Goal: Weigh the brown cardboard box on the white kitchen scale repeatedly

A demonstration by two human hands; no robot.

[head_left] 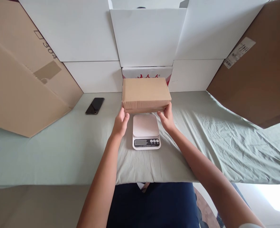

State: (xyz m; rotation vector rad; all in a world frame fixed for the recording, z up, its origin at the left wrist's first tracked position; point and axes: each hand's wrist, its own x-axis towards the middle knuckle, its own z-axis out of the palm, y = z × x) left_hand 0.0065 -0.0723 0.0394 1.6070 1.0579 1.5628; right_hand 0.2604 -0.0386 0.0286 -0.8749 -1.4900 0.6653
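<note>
A closed brown cardboard box [146, 90] is held between my two hands, just beyond a white kitchen scale [146, 126]. My left hand [121, 122] grips the near left corner, thumb on the front face and the other fingers mostly hidden behind the box. At the near right corner my right hand [166, 117] grips it the same way. Whether the box's far underside touches the cloth cannot be made out. The scale lies between my forearms, with its dark button panel and display toward me; its display shows no readable figures.
A black phone [95, 105] lies on the pale green cloth [59, 148] to the left. Large cardboard panels stand left [23, 72] and right [256, 69]. White panels [149, 38] form the back, with a white printed box [130, 72] behind the brown one.
</note>
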